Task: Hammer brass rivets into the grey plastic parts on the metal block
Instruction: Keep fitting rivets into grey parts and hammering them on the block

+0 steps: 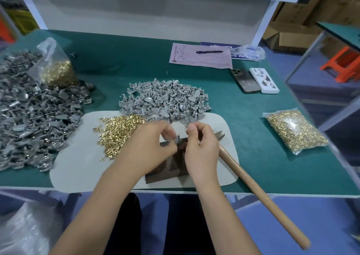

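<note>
**Rivet-setting station: part being loaded at the block**

- Heap of grey parts (29, 122), far left of the left hand; possibly finished pieces, cannot tell.
- Clear bag of brass rivets (58, 73), behind that heap, upright, open-topped.
- Loose brass rivets (118, 132), just left of the left hand, spread on the pale mat (78, 167).
- Left hand (150, 149): fingers curled, pinching a small grey plastic part (177, 139) at the far edge of the block.
- Pile of grey plastic parts (165, 100), just beyond both hands, spilling onto the mat.
- Metal block (171, 167): under and between the hands, near the table's front edge.
- Right hand (200, 147): fingertips drawn together beside the same part; whether it holds a rivet cannot be told.
- Hammer (259, 190): just right of the right hand, lying on the mat, untouched, handle overhanging the table edge.
- Sealed bag of rivets (296, 132), well to the right.
- Paper form with pen (200, 56), two phones (253, 80), far beyond the right hand.

Handling note: judged step is seating a rivet in the part. Set the rivet square in its hole, rest the part flat on the block, keep fingertips clear, then take the hammer.
</note>
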